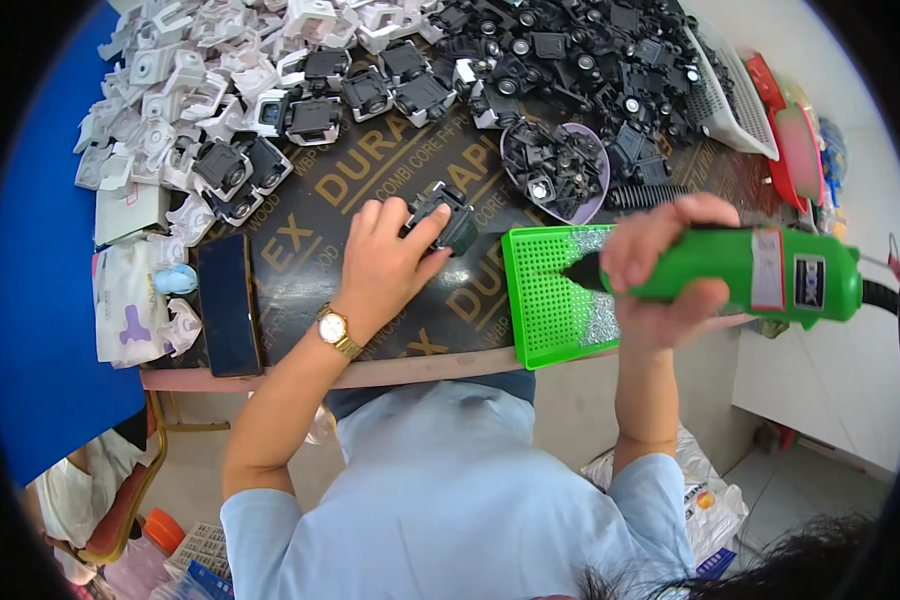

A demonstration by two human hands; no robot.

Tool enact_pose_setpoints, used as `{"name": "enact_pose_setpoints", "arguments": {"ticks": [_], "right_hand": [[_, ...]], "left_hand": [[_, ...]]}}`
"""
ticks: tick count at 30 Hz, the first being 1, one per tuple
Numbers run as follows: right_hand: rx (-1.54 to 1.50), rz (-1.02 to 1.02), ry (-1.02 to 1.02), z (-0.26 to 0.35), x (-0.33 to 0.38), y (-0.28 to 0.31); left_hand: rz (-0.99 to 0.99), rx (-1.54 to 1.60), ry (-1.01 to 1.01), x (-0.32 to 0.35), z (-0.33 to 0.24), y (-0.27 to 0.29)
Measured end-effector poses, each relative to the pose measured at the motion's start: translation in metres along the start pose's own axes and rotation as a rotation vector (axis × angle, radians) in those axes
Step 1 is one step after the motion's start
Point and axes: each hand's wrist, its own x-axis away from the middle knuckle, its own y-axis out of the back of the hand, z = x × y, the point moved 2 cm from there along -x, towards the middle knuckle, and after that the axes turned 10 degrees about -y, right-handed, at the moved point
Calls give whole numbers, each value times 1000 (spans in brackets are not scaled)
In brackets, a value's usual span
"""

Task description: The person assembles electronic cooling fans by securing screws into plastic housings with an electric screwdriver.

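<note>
My left hand [385, 262], with a gold watch at its wrist, has its fingers closed on a small black plastic housing [458, 228] at the middle of the table. My right hand [660, 270], slightly blurred, is wrapped round a green electric screwdriver [740, 265], which lies almost level. Its dark tip points left, over a green perforated tray [535, 300]. Small silver screws [600, 325] cover the tray's right part, partly hidden by my right hand. Beyond the tray, a lilac bowl [603, 170] holds small black parts.
White plastic housings [170, 75] are heaped at the far left, black ones [580, 60] at the far right. Several black-and-white units [315, 118] lie between. A phone [228, 305] and a white packet [125, 300] rest at the left. A white basket [735, 100] stands far right.
</note>
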Motion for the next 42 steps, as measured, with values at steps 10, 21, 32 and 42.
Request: {"name": "enact_pose_setpoints", "arguments": {"ticks": [10, 21, 32, 42], "right_hand": [[-135, 74, -13, -60, -47, -49], [3, 101, -124, -77, -47, -53], [21, 21, -188, -84, -49, -57], [121, 21, -94, -70, -38, -63]], "left_hand": [[1, -35, 8, 2, 0, 2], [-3, 45, 54, 0, 1, 7], [-18, -15, 23, 6, -5, 4], [4, -57, 27, 7, -8, 0]]}}
